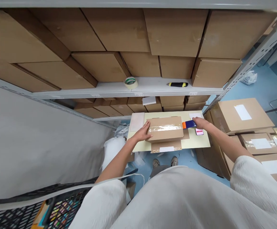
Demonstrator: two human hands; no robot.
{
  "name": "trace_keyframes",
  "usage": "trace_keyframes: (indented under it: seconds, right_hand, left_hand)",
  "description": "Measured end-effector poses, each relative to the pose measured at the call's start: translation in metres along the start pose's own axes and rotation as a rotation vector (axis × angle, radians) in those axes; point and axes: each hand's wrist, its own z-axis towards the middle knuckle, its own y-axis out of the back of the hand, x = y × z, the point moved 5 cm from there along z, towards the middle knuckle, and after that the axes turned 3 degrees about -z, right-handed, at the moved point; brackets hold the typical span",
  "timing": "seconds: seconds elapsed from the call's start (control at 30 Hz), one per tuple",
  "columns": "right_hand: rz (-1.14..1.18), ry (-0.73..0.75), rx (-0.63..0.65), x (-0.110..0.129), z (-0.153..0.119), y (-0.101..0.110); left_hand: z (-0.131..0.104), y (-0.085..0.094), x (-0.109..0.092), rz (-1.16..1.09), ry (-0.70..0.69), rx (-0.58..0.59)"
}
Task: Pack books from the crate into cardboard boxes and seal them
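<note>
A small cardboard box [166, 131] lies on the pale yellow board in front of me, with a shiny strip of clear tape [165, 127] along its top. My left hand [143, 131] grips the box's left end, thumb on the near side and fingers over the edge. In my right hand [199, 122] is a blue and orange tape dispenser [189, 124], its orange end against the box's right end. Under the box's near side sticks out a flat cardboard piece [156, 147] with a white label [166, 149]. A phone [199, 131] with a lit screen lies below my right hand.
The yellow board [140, 146] stands before a metal shelf [152, 83] stacked with cardboard boxes. On the shelf are a tape roll [131, 82] and a yellow-black utility knife [178, 84]. Labelled boxes [245, 116] pile up at right. A black crate [64, 206] is at lower left.
</note>
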Motion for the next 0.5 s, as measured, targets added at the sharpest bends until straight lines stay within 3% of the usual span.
trace_keyframes:
  seconds: [0.13, 0.3, 0.5]
  right_hand:
    - [-0.006, 0.003, 0.027, 0.01, 0.019, -0.004]
    - [-0.117, -0.066, 0.186, 0.021, 0.028, -0.032]
    - [0.287, -0.248, 0.146, -0.005, 0.008, -0.049]
  left_hand:
    - [-0.002, -0.001, -0.004, -0.028, 0.019, -0.008]
    - [-0.004, 0.0, -0.007, -0.067, 0.014, -0.004]
    - [-0.003, 0.0, -0.004, -0.089, 0.0, -0.007]
